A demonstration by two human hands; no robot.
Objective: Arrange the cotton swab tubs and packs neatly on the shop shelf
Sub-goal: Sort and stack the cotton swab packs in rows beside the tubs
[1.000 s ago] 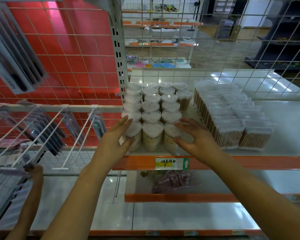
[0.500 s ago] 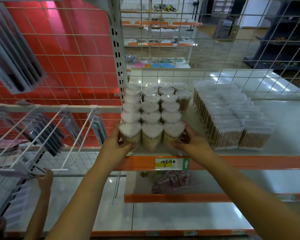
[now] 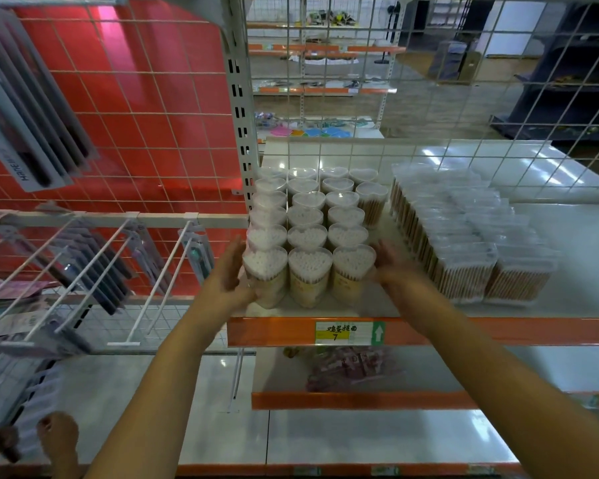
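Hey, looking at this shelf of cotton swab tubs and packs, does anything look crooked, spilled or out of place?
Mostly tidy. The heart-shaped tubs stand upright in three columns, but a few extra tubs form a partial fourth column at the back. The packs sit in rows. Nothing has spilled.

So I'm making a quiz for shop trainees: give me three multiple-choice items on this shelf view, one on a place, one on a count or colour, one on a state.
1. Where do the packs lie relative to the tubs?
A. right of them
B. left of them
C. on the shelf below

2. How many tubs form the front row?
A. two
B. three
C. five

3. What are the hands doing?
A. lifting one tub
B. hanging idle
C. flanking the front row, one on each side

Answers:
1 A, the packs sit further right on the same shelf.
2 B, three tubs stand at the edge.
3 C, the left hand and right hand are at the outer front tubs.
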